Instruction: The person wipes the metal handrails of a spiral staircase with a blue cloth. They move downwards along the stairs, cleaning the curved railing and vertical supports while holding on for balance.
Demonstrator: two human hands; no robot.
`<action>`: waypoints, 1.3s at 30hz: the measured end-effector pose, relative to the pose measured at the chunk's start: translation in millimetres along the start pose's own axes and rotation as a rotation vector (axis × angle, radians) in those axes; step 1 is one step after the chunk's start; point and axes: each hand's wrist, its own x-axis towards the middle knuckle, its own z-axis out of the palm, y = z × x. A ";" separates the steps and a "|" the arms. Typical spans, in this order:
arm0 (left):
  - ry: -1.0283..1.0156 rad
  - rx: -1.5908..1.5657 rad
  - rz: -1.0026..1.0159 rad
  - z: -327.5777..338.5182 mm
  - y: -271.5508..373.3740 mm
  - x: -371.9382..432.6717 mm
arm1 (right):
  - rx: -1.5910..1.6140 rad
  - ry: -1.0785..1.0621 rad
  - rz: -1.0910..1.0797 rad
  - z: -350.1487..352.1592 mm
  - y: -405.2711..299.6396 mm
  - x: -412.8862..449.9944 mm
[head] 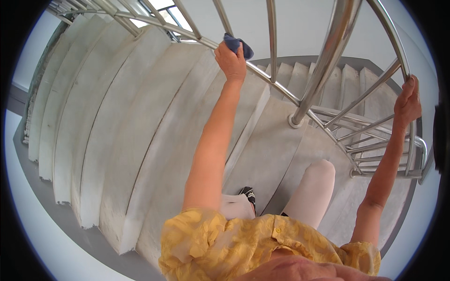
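Observation:
My left hand [231, 62] is closed around a dark blue cloth [239, 47]. It presses the cloth at the bottom rail [260, 72] of a stainless steel stair railing, near the foot of a thin baluster [222, 17]. Out to the right, my right hand [408, 102] grips the curved steel handrail [390, 30] of the same railing. Between my two hands a thick steel post [325, 56] rises from a round base flange [295, 120] on the step.
Curved concrete steps [116, 116] run off to the left, with dark joint lines. Beyond the railing, more steps [337, 82] descend. My bent knee [318, 186] and a black patterned shoe [248, 193] are on the stairs. A grey skirting band [81, 235] borders the white wall [38, 224].

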 end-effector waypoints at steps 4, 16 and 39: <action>0.189 -0.223 -0.066 -5.6 25.0 14.7 | 0.044 0.051 -0.066 -5.4 -11.9 -3.0; 0.082 -0.550 0.132 -6.0 190.1 99.3 | 0.167 0.066 -0.158 -25.4 -34.8 -3.4; -0.226 -0.081 -0.080 31.8 86.9 -116.4 | 0.043 0.050 -0.040 -14.6 -14.3 -0.6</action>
